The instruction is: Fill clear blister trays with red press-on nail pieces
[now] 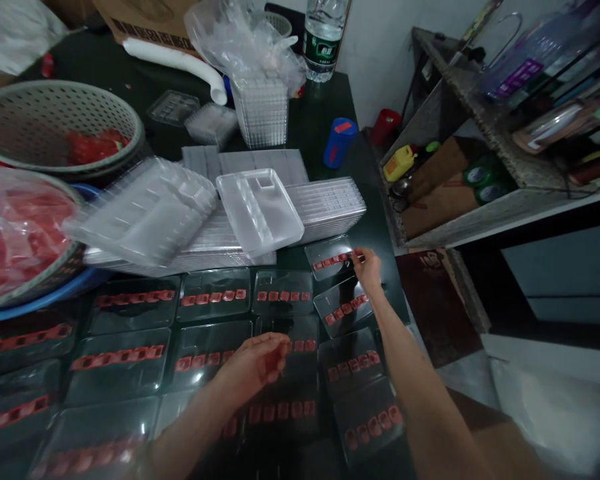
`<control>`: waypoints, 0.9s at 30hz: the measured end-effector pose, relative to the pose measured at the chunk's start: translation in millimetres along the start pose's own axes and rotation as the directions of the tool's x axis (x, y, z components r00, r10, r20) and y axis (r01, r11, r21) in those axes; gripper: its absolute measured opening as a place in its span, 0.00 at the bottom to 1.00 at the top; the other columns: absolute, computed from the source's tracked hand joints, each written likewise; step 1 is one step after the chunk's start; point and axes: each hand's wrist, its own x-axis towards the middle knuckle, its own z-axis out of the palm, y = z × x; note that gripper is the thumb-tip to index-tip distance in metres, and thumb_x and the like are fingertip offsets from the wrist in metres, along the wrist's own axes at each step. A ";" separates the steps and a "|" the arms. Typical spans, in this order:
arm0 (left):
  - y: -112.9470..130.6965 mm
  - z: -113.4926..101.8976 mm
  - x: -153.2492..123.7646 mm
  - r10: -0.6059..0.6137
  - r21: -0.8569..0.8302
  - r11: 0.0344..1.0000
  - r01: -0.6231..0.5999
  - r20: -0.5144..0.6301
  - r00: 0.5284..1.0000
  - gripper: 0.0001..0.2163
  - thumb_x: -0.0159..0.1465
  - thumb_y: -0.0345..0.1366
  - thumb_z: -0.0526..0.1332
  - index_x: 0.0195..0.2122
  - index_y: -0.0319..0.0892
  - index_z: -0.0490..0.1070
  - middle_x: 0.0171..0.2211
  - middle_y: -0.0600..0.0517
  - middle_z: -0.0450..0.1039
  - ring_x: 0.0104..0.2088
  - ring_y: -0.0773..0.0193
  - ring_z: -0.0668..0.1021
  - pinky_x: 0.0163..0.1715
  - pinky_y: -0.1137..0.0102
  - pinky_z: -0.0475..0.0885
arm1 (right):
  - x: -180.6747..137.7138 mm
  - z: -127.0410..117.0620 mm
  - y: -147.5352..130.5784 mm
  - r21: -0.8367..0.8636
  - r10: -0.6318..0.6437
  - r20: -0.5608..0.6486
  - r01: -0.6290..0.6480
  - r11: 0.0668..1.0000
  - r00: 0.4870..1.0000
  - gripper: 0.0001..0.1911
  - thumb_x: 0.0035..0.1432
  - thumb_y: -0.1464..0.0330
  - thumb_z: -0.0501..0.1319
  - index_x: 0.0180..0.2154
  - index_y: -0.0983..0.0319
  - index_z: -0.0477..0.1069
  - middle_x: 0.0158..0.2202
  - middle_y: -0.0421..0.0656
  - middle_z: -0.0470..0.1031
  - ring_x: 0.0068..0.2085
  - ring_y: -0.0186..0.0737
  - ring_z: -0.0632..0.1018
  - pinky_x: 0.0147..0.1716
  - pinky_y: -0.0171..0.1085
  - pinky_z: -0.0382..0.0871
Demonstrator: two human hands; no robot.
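Observation:
Rows of clear plastic trays, each with a line of small red square pieces, cover the dark table. At the far right end of the rows, my right hand (368,268) pinches a small red piece at the end of the line in a clear tray (325,251). Just below it lies another filled tray (347,307), set at a slant. My left hand (264,359) is curled closed above a tray in the middle, hiding part of its red pieces (307,345). Something reddish shows inside its fingers, too unclear to name.
Behind the rows stand stacks of clear trays (330,203), with loose ones (260,210) on top. Left are a perforated basket (60,90) and a bag of red pieces (20,227). A blue can (339,142) and water bottle (324,40) stand further back; shelves (460,100) flank the right.

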 end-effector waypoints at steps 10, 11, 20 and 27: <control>0.3 -3.3 4.5 0.060 0.045 0.997 -0.058 -0.034 0.998 0.08 0.53 0.36 0.60 0.33 0.38 0.69 0.27 0.51 0.67 0.23 0.70 0.71 0.17 0.77 0.58 | 4.6 9.0 0.3 -0.193 -0.096 0.169 0.129 0.973 0.981 0.14 0.52 0.74 0.48 0.34 0.67 0.72 0.33 0.47 0.68 0.32 0.34 0.68 0.31 0.31 0.60; -0.7 -4.0 5.1 0.071 0.035 0.997 -0.070 -0.021 0.997 0.08 0.54 0.35 0.60 0.33 0.37 0.69 0.26 0.51 0.67 0.23 0.69 0.71 0.17 0.77 0.58 | 5.3 8.8 -0.2 -0.207 -0.100 0.189 0.139 0.968 0.977 0.14 0.51 0.75 0.48 0.33 0.67 0.72 0.33 0.47 0.68 0.31 0.34 0.68 0.31 0.31 0.59; -17.1 -13.6 -29.8 0.099 -0.248 0.965 -0.082 0.060 0.993 0.06 0.53 0.32 0.58 0.31 0.36 0.70 0.30 0.47 0.69 0.30 0.61 0.73 0.30 0.66 0.65 | -0.2 -10.1 -11.6 -0.280 -0.123 0.322 0.218 0.935 0.939 0.19 0.44 0.78 0.53 0.41 0.68 0.68 0.31 0.48 0.69 0.27 0.35 0.67 0.26 0.33 0.56; -56.5 -64.2 -95.4 0.120 -0.219 0.963 -0.158 -0.177 0.977 0.08 0.52 0.35 0.59 0.30 0.36 0.70 0.25 0.49 0.69 0.25 0.64 0.73 0.24 0.71 0.64 | -11.9 -36.9 -27.2 -0.364 -0.106 0.229 0.187 0.913 0.968 0.24 0.52 0.70 0.51 0.51 0.72 0.57 0.39 0.60 0.65 0.35 0.43 0.70 0.28 0.38 0.55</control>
